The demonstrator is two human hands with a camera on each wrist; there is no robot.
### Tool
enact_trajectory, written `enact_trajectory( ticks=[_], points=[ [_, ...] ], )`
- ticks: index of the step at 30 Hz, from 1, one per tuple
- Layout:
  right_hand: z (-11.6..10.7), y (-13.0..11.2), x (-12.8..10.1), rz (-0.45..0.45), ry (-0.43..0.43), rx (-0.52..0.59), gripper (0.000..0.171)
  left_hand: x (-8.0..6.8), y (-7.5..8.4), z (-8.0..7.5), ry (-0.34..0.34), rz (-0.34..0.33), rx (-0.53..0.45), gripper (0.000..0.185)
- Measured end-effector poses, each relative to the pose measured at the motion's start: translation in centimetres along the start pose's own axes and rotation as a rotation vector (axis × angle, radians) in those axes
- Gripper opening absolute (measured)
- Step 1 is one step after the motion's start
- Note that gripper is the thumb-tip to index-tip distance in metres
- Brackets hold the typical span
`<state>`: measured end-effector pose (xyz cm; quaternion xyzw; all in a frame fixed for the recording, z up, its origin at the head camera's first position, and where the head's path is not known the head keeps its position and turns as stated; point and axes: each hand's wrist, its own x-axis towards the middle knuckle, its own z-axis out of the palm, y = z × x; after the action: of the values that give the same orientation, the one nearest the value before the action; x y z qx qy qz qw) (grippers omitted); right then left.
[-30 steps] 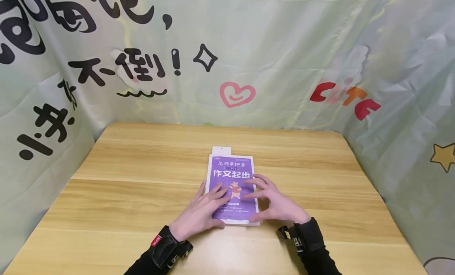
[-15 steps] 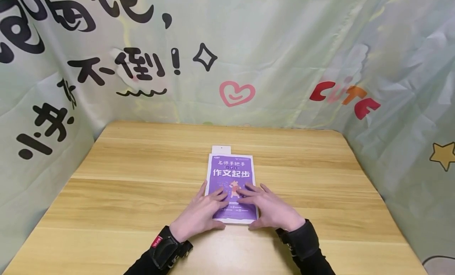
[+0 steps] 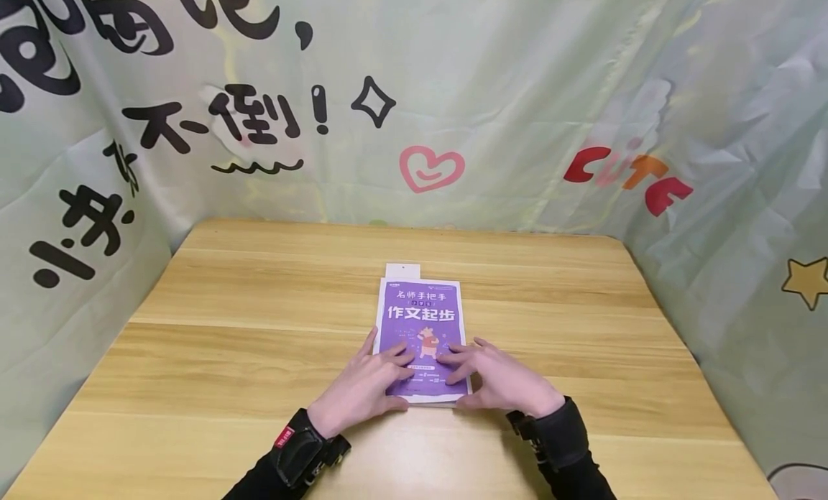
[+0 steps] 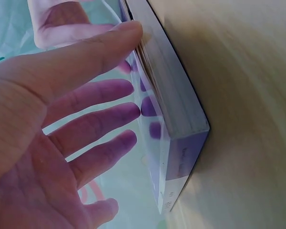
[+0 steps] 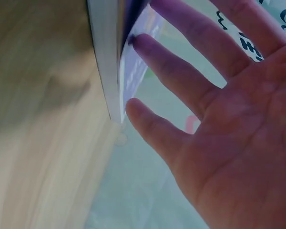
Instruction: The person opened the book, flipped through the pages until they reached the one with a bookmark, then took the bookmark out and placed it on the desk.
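Note:
A thick purple book [image 3: 420, 320] with white lettering and a cartoon figure lies on the wooden table, its far end away from me. My left hand [image 3: 362, 389] rests on the cover's lower left with fingers spread and nearly straight; its thumb [image 4: 119, 40] touches the near page edges. On the lower right, my right hand [image 3: 507, 378] has its fingertips on the cover and its thumb by the near corner. A narrow grey strip shows under the cover's near edge. The right thumb is out of sight in the right wrist view.
A white tab [image 3: 403, 271] sticks out past the book's far edge. The wooden table [image 3: 259, 292] extends around the book. A printed fabric backdrop [image 3: 511, 76] hangs behind the table and along both sides.
My right hand came down and inward onto the cover, then shifted slightly back to the right. The cover's near edge now sits a little higher. My left hand has stayed put.

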<state>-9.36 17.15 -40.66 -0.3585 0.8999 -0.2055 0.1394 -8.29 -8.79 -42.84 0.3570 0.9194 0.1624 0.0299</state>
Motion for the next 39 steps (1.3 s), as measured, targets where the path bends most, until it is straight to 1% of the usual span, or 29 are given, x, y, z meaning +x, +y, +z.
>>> enact_trajectory(
  ticks=[3, 6, 10, 17, 21, 25, 30, 34, 36, 39],
  points=[
    [-0.4, -0.1, -0.3, -0.006, -0.001, 0.006, 0.025, 0.0, 0.0, -0.1, -0.001, 0.001, -0.001, 0.052],
    [-0.7, -0.3, -0.6, -0.039, 0.017, 0.002, 0.019, 0.0, 0.1, -0.1, 0.001, -0.002, -0.002, 0.053],
    [-1.0, -0.6, -0.9, -0.078, 0.054, -0.017, 0.017, 0.0, 0.2, -0.2, 0.001, -0.008, -0.010, 0.054],
    [-1.3, -0.8, -0.8, -0.128, 0.151, -0.105, 0.016, 0.0, 0.5, -0.3, 0.008, -0.006, -0.013, 0.050],
    [-1.3, -0.7, -0.5, -0.172, 0.254, -0.127, 0.016, 0.0, 0.7, -0.3, 0.019, 0.001, -0.017, 0.048],
    [-1.2, -0.7, -0.3, -0.219, 0.412, -0.148, 0.017, 0.0, 0.9, -0.6, 0.034, 0.012, -0.004, 0.046],
    [-0.7, -0.5, 0.2, -0.309, 0.589, -0.112, 0.021, -0.3, 1.1, -1.4, 0.101, 0.038, -0.012, 0.034],
    [-0.3, -0.6, 0.6, -0.322, 0.697, -0.076, 0.028, -0.5, 1.3, -2.2, 0.171, 0.070, -0.040, 0.028],
    [-0.1, -0.8, 0.9, -0.313, 0.734, -0.042, 0.029, -0.7, 1.3, -2.6, 0.226, 0.108, -0.045, 0.029],
    [0.4, -1.1, 1.4, -0.315, 0.774, 0.029, 0.030, -0.8, 1.3, -3.1, 0.356, 0.197, -0.042, 0.032]
  ],
)
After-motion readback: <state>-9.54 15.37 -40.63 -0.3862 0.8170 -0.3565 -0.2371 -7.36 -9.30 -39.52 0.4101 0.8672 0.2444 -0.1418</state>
